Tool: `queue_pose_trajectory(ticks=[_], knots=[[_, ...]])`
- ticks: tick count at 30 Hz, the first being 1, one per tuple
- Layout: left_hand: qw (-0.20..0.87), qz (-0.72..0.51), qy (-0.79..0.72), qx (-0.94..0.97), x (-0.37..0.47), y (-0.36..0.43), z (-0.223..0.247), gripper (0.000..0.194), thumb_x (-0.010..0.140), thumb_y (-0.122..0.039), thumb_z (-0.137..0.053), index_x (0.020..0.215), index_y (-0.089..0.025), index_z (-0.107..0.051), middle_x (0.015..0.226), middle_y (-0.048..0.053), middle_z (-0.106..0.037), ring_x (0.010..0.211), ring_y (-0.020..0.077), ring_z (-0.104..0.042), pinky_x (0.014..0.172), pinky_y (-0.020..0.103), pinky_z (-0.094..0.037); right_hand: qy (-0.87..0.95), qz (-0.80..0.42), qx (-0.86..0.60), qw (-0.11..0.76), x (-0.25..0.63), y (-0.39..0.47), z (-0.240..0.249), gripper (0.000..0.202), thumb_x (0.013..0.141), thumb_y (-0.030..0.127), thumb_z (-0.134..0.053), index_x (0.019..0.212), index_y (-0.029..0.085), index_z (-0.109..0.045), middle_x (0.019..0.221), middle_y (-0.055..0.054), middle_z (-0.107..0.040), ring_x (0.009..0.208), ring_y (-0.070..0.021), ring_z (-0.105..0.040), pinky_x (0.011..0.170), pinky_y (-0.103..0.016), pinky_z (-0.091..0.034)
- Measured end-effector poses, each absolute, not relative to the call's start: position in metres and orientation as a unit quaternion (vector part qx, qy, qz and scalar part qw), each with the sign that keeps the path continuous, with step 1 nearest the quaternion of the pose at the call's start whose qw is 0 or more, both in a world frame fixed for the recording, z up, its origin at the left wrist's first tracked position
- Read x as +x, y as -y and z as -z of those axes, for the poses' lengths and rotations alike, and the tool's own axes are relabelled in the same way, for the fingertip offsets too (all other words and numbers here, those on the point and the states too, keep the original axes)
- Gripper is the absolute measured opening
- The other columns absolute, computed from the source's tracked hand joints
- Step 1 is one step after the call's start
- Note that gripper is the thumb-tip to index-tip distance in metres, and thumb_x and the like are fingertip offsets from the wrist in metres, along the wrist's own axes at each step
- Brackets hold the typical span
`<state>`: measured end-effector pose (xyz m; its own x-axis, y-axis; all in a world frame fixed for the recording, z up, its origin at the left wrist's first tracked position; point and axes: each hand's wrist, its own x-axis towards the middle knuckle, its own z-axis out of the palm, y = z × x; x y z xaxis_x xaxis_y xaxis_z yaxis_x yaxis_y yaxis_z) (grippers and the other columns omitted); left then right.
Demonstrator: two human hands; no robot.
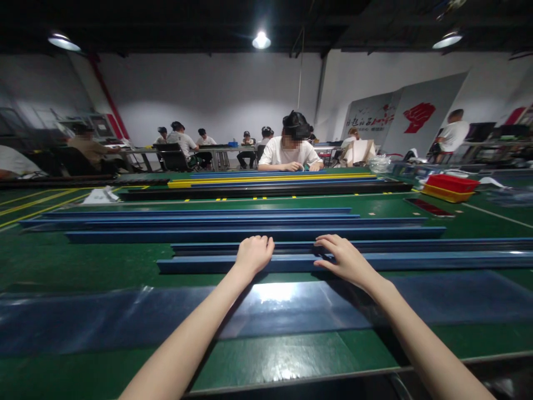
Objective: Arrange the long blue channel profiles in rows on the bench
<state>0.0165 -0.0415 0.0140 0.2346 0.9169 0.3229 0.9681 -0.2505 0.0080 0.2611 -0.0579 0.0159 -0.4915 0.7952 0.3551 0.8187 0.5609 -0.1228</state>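
A long blue channel-shaped rail [375,261] lies crosswise on the green table in front of me. My left hand [255,254] rests on it, its fingers bent together over the rail, the fingertips partly hidden. Farther right, my right hand [342,256] reaches over the same rail, thumb and fingers spread apart. A dark patch shows between that thumb and the fingers; I cannot tell whether it is a part or shadow. Nearer to me, a clear plastic strip [145,316] stretches flat under both forearms.
More blue rails [250,234] lie parallel behind. Beyond them are black rails [270,191] and yellow rails [270,180]. Red and yellow bins [452,186] and a dark flat phone-like object [428,207] are at the right. Opposite sits a person [287,153]; other people sit farther back.
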Motion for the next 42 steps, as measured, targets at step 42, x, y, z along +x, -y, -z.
queue_pose_trajectory(ticks=[42], knots=[[0.086,0.131,0.633,-0.758,0.018,0.031,-0.016,0.037,0.084,-0.025,-0.029,0.085,-0.015,-0.064,0.082,0.010,-0.068,0.080,0.0216,-0.064,0.071,0.031,-0.046,0.861,0.009,-0.470,0.193,0.211,0.041,-0.006,0.052,0.080,0.049,-0.049,0.121,0.017,-0.049,0.121,-0.011,-0.052,0.109,-0.0247,-0.048,0.090,-0.038,-0.036]])
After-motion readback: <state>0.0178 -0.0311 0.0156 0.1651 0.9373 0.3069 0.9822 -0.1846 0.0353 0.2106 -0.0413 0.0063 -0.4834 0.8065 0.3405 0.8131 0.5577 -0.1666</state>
